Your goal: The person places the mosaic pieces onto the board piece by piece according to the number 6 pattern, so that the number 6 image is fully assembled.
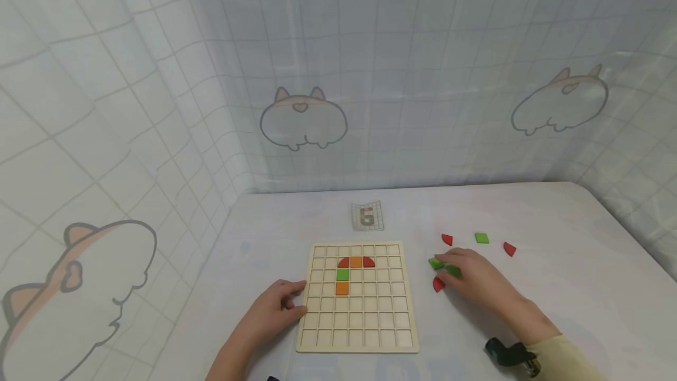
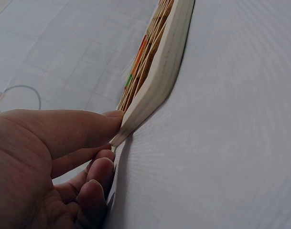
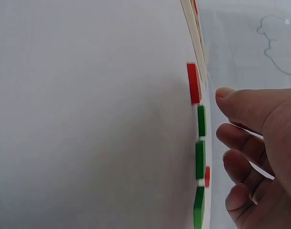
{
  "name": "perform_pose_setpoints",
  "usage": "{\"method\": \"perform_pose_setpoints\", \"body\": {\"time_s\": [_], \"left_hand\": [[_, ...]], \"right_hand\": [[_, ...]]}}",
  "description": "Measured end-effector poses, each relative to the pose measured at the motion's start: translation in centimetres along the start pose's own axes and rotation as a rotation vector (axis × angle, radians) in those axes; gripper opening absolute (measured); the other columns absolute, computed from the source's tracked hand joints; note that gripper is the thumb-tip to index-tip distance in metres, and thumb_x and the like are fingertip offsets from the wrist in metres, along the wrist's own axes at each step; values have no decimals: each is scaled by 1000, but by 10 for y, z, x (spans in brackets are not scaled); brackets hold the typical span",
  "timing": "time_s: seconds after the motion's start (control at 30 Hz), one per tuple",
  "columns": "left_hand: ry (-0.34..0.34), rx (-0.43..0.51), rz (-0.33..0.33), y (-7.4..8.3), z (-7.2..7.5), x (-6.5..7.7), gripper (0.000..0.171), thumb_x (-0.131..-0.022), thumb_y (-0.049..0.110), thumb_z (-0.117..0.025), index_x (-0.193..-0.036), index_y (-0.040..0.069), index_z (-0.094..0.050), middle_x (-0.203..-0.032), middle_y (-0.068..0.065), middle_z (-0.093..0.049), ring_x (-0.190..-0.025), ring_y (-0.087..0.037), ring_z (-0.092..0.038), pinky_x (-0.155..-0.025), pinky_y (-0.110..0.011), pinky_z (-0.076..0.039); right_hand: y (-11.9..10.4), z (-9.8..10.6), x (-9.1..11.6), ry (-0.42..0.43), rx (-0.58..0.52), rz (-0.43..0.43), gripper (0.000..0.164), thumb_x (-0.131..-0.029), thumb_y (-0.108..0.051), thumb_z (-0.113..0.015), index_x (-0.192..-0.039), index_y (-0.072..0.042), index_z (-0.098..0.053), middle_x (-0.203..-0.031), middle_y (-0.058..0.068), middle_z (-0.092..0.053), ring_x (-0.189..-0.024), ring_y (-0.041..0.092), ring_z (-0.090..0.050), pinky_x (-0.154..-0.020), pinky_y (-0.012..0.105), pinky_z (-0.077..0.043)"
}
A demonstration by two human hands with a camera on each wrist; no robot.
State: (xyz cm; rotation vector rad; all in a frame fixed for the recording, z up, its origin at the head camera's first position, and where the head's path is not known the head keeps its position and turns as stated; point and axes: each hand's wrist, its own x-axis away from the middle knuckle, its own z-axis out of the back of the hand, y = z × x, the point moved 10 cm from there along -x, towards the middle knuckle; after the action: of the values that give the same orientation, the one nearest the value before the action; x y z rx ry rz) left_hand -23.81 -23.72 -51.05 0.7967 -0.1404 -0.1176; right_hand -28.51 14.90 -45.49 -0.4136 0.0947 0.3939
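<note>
My left hand [image 1: 275,310] is at the left edge of a pale wooden grid board [image 1: 357,340], its thumb and a finger touching the rim. In the left wrist view the thumb lies against the board's side [image 2: 167,67], other fingers curled below. On the board are red quarter-round tiles [image 1: 369,262], orange square tiles [image 1: 342,288] and a green square tile [image 1: 342,274]. My right hand [image 1: 478,281] hovers over loose tiles, a green tile [image 1: 436,263] and another green tile [image 1: 453,271] at its fingertips. Nothing shows between its thumb and fingers in the right wrist view.
A small card [image 1: 367,216] with a coloured figure on a grid lies behind the board. Around the right hand are a red tile [image 1: 438,284], a second red tile [image 1: 447,240], a green square [image 1: 482,238] and a third red tile [image 1: 509,249]. Patterned curtains [image 1: 412,75] enclose the table.
</note>
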Motion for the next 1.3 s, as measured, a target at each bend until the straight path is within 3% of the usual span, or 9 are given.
{"method": "perform_pose_setpoints", "body": {"time_s": [0.27,0.57,0.93,1.3], "left_hand": [[-7,2,5,-2,-1,0,55,-85,28,-79,-134,11,-63,-101,5,-55,-80,-12,-51,-68,-26,-42],[-4,-2,11,-2,-2,-1,55,-84,30,-80,-133,11,-63,-101,5,-56,-79,-12,-51,-67,-26,-43],[-4,1,13,-2,-2,-1,55,-84,29,-80,-133,10,-63,-100,4,-56,-80,-13,-51,-67,-26,-43],[-9,8,16,-2,-2,0,55,-84,29,-80,-133,11,-63,-102,4,-56,-81,-13,-51,-67,-27,-42]], "right_hand": [[16,0,3,-51,44,-77,40,-84,-24,-81,-120,-9,-72,-117,8,-65,-112,32,-58,-93,50,-47],[19,-1,5,-82,84,-40,30,-80,-19,-83,-108,-9,-76,-104,3,-65,-100,26,-61,-85,44,-52],[24,-4,7,-93,105,-64,28,-79,-24,-84,-104,-12,-78,-93,-3,-62,-87,16,-58,-77,37,-53],[30,-6,7,-117,98,-108,25,-78,-28,-85,-98,-15,-77,-96,-3,-66,-91,19,-61,-83,42,-53]]}}
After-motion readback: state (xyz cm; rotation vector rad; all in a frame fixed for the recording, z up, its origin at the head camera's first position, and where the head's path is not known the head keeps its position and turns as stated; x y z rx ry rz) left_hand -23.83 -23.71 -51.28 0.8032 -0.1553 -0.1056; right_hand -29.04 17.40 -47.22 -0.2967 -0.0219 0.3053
